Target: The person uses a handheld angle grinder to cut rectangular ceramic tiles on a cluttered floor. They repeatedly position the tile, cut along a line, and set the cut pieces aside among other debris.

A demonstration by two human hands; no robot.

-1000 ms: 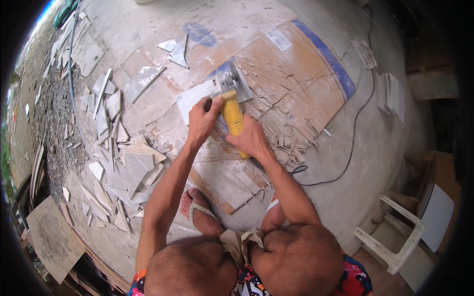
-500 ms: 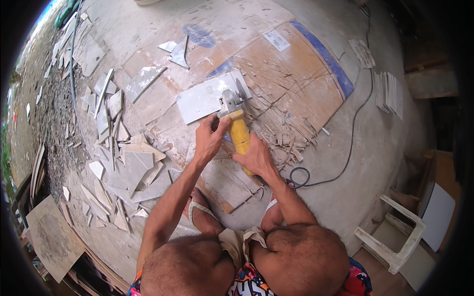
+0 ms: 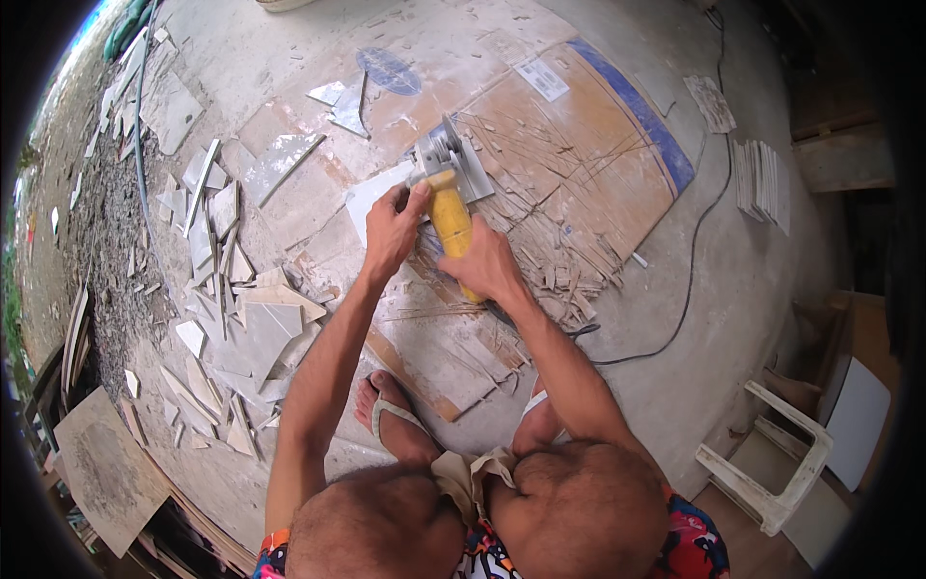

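Head view: yellow angle grinder (image 3: 449,217) held two-handed, disc end out over a pale grey tile (image 3: 363,206) lying on flattened cardboard (image 3: 627,125). Right grip (image 3: 485,262) closed snugly round the rear of the body, probably for control; left grip (image 3: 391,234) up by the neck, thumb against it, likely steadying the heavy end, though can't really tell how far the fingers wrap. Cardboard maybe down to spare the floor (image 3: 666,280). As for writing: white label (image 3: 542,80) and blue oval print (image 3: 388,71) on the cardboard, nothing readable, sorry.
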